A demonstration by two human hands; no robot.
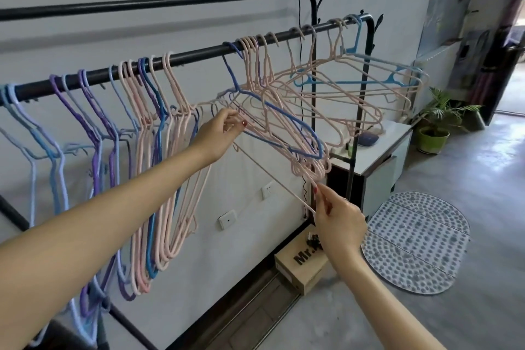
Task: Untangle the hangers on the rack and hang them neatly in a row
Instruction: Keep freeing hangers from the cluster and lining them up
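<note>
A pale wall and a grey concrete floor (426, 307) frame a black rack with two rails: the upper rail (170, 3) bare, the lower rail (199, 55) crowded with hangers. The left hand (218, 133) reaches from the 8 o'clock corner, arm nearly straight, fingers pinched on the thin wire of a pink hanger in the tangled bunch (284, 122) near the centre. The right hand (338, 221) comes up from 5 o'clock with the wrist bent back, thumb and forefinger closed on the lower end of a pink hanger bar (272, 176) that slants from that bunch down toward 4 o'clock. The tangle swings out sideways, mostly pink with one dark blue hanger (301, 122) threaded through it; an exact count there cannot be told. Toward 9 o'clock a hanging group (119, 150) of light blue, purple, pink and blue hangers droops straight down. At 2 o'clock one bright blue hanger (355, 82) sits among a few more pink ones. On the floor lie one cardboard box (301, 267), one studded oval mat (417, 244), and one potted plant (434, 128).
</note>
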